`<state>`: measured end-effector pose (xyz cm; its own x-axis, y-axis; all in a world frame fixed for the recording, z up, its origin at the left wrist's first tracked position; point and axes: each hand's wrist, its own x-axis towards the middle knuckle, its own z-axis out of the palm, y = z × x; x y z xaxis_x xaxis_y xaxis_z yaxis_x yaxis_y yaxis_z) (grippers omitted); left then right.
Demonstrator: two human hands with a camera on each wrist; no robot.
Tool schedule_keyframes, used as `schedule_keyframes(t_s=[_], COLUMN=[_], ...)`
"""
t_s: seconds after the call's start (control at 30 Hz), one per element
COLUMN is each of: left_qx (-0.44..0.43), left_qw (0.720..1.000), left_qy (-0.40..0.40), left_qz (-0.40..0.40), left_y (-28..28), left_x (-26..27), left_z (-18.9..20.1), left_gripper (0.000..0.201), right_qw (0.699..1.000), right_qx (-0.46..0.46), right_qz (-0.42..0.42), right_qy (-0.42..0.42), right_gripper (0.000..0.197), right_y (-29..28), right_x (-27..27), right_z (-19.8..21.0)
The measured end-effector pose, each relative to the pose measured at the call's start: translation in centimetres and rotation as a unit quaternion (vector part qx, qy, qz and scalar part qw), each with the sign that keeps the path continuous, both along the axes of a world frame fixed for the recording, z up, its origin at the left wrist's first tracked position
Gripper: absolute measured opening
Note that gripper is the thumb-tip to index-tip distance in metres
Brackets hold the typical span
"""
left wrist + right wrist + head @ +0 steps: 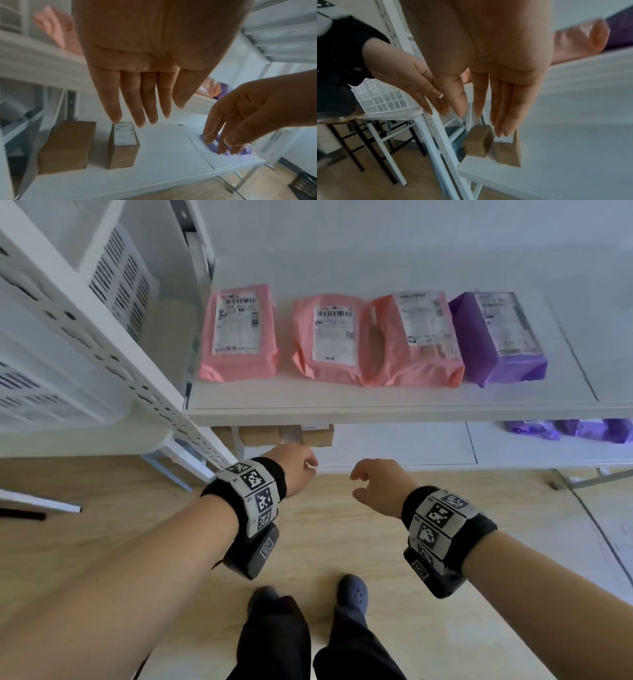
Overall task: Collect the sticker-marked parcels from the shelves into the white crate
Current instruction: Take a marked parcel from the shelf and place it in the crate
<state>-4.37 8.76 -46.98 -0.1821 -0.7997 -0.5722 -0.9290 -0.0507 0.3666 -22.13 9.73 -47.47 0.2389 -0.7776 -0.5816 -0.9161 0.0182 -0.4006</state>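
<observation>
Both my hands reach toward the lower shelf (pixel 394 446), fingers straight and holding nothing. My left hand (pixel 298 467) hovers just before two brown boxes; one box (pixel 123 146) carries a white label on top, the other (pixel 68 146) looks plain. My right hand (pixel 376 484) hangs to the right of it, over bare shelf. On the upper shelf (pixel 376 402) lie three pink parcels (pixel 239 333) (pixel 330 340) (pixel 418 337) and a purple parcel (pixel 500 337), each with a printed label. The white crate (pixel 116 278) stands at the left.
More purple parcels (pixel 568 431) lie at the right of the lower shelf. A perforated white shelf upright (pixel 113 361) runs between crate and shelves. The crate rests on a white-legged table (pixel 388 117). Wooden floor and my feet (pixel 352 594) are below.
</observation>
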Motion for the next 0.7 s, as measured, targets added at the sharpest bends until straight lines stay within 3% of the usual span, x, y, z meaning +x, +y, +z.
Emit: schedule_keyframes(t_s=[0.33, 0.7], left_qx=[0.03, -0.011], left_qw=[0.995, 0.993], left_qy=[0.009, -0.015], left_qz=[0.092, 0.117], left_y=[-0.9, -6.3], left_x=[1.3, 3.0], left_z=[-12.2, -23.8], left_gripper=[0.04, 0.064], right_qw=[0.998, 0.996], right_qx=[0.021, -0.079], right_qz=[-0.033, -0.006], right_qy=[-0.052, -0.042], right_gripper=[0.051, 0.074], right_y=[-4.2, -11.3], right_x=[0.9, 3.1], right_z=[-11.5, -23.4])
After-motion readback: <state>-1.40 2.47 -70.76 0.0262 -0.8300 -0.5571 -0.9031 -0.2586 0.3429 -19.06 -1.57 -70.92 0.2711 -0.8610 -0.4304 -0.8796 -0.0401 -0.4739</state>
